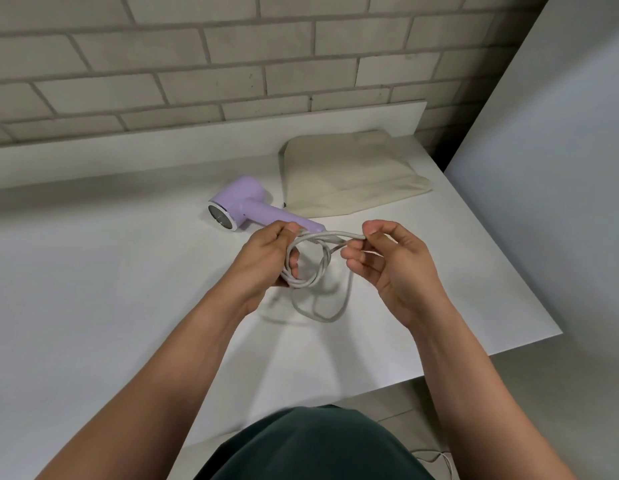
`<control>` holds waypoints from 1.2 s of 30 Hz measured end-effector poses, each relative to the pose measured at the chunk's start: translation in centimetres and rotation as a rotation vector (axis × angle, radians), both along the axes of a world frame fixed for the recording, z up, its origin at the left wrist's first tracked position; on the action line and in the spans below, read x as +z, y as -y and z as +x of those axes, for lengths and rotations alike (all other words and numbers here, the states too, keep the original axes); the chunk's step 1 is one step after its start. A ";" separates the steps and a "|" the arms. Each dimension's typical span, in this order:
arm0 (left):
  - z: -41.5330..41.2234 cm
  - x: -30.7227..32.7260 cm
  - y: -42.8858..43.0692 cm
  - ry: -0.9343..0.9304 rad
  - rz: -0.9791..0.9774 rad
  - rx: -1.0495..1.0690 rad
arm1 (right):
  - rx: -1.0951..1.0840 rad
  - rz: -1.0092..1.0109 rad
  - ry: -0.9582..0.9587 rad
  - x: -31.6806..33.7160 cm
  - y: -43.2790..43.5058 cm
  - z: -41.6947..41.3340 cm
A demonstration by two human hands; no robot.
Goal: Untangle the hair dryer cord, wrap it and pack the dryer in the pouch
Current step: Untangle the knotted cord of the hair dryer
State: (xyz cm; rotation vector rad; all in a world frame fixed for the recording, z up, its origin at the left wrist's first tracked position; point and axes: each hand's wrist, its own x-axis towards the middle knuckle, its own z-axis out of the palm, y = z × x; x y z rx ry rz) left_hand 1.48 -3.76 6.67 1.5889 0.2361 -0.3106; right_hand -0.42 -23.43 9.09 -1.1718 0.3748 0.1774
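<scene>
Above white table [93, 306], grey cord [310, 258] twisted, looped between left hand [266, 258], right hand [391, 265]

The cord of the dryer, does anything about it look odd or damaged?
Yes: the cord is twisted around itself in the coil the left hand holds, while the right hand pinches one loop. No damage shows.

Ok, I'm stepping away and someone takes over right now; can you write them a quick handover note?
Left hand grips the looped cord; right hand pinches one loop's end.
The hair dryer lies on the table, beside the flat pouch.
Done: cord partly gathered, some strands twisted, slack on the table.
Left: finish untangling, wrap, pack the hair dryer into the pouch.
</scene>
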 end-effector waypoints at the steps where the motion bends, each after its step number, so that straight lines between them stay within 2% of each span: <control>1: 0.1 0.1 0.2 0.015 0.020 0.010 | 0.033 -0.116 0.008 0.1 0.1 0.0; 4: 0.3 0.4 0.3 0.041 0.049 0.028 | 0.075 -0.674 0.113 0.1 0.6 0.3; 6: 0.4 0.6 0.1 0.050 0.075 0.024 | -0.022 -0.980 0.285 0.5 0.7 0.4; 9: 0.7 1.0 0.0 0.086 0.135 0.001 | -0.066 -1.073 0.638 2.7 0.3 0.4; 10: 0.8 1.1 0.1 0.099 0.159 -0.015 | 0.010 -1.127 0.748 3.4 0.1 0.5; 12: 0.9 1.2 0.2 0.115 0.192 -0.044 | 0.297 -1.252 0.876 4.1 -0.5 0.9; 14: 0.9 1.3 0.4 0.131 0.202 -0.054 | 0.607 -1.397 0.847 4.2 -1.6 1.3; 16: 1.0 1.4 0.6 0.142 0.176 -0.032 | 0.713 -1.499 0.810 3.6 -2.7 1.3; 20: 0.9 1.7 0.7 0.103 0.088 0.078 | 0.464 -1.442 0.841 2.6 -3.1 1.5; 24: 0.4 1.8 0.8 0.160 0.021 0.024 | 0.280 -1.350 0.793 2.2 -2.8 2.1; 28: -0.2 1.4 0.5 0.163 -0.101 -0.061 | 0.184 -1.252 0.769 1.9 -2.3 2.4; 31: -0.6 1.3 0.0 0.208 -0.037 -0.139 | 0.107 -1.197 0.755 1.7 -2.0 2.4; 36: -0.6 1.5 -0.8 0.326 0.104 -0.039 | 0.073 -1.121 0.699 1.7 -1.3 2.5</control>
